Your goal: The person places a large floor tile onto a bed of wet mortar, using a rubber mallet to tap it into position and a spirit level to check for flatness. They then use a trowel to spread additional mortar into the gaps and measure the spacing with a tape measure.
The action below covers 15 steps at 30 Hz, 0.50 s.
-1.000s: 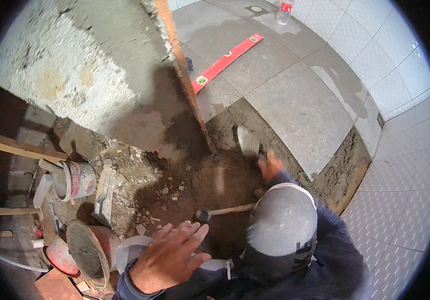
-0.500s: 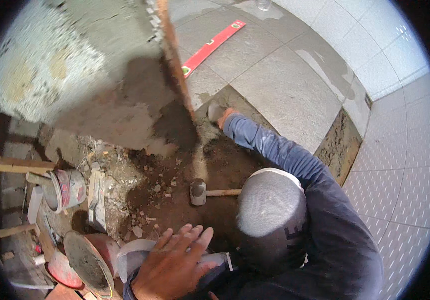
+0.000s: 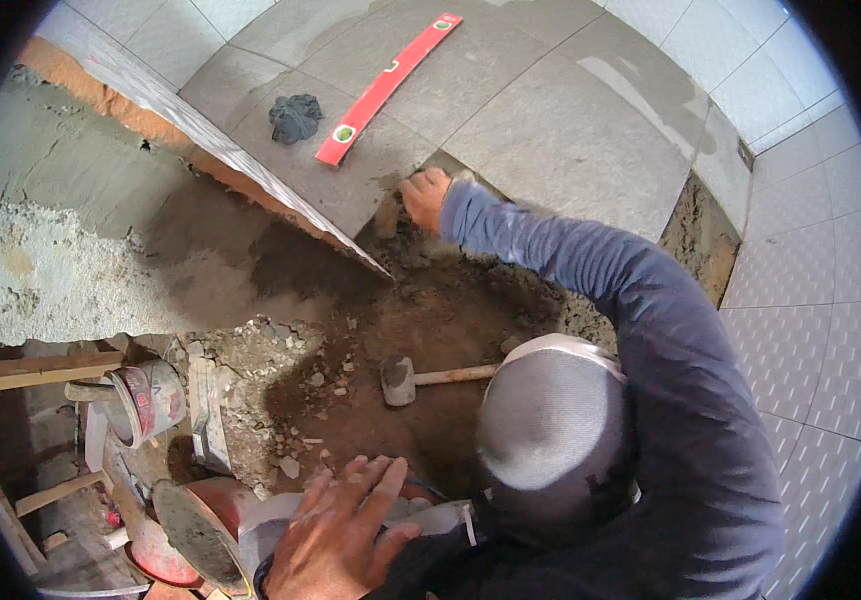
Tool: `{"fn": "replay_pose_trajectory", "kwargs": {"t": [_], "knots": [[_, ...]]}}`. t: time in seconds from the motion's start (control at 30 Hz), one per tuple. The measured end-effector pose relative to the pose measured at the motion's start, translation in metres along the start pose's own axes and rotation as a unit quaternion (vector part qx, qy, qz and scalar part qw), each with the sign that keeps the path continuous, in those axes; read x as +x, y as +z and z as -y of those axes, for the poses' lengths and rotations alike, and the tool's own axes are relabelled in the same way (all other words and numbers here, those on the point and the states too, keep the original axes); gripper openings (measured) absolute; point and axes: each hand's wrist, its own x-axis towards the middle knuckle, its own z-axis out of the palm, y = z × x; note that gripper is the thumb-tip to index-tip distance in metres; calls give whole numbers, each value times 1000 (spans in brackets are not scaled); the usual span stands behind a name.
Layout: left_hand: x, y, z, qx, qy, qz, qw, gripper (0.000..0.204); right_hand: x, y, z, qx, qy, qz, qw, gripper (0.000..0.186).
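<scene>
My right hand [image 3: 425,198] is closed at the far corner of the dug-out patch, near the end of the low wall. A small trowel [image 3: 388,216] with a mortar-coated blade seems to be in it, its blade pointing down at the tile edge; the handle is hidden in my fingers. My left hand [image 3: 343,530] lies at the lower edge, fingers stretched over pale grey material, holding nothing. A mallet [image 3: 399,381] with a wooden handle lies on the brown soil between my hands. Beside its handle is a grey rounded fabric shape [image 3: 541,410] with a white rim.
A red spirit level [image 3: 391,88] and a crumpled dark cloth [image 3: 296,118] lie on the grey floor tiles [image 3: 571,140]. The low wall [image 3: 61,240] stands at left. Below it are a bucket [image 3: 156,400], a mortar-filled bowl [image 3: 201,540], wooden boards [image 3: 43,371] and rubble [image 3: 291,467].
The view has shifted, bringing the dark cloth and more of the wall's far side into sight. My right hand has moved left with the trowel, whose blade has turned. My left hand stays resting.
</scene>
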Motion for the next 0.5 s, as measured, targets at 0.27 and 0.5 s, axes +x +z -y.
{"fn": "replay_pose_trajectory", "kwargs": {"t": [0.27,0.5], "knots": [[-8,1,-2,-20,-3,-5,1000,60,-24,-9,-82,-98,39,148,983,20],[-9,-2,-3,18,22,-3,1000,58,-91,-62,-8,122,318,383,858,26]]}}
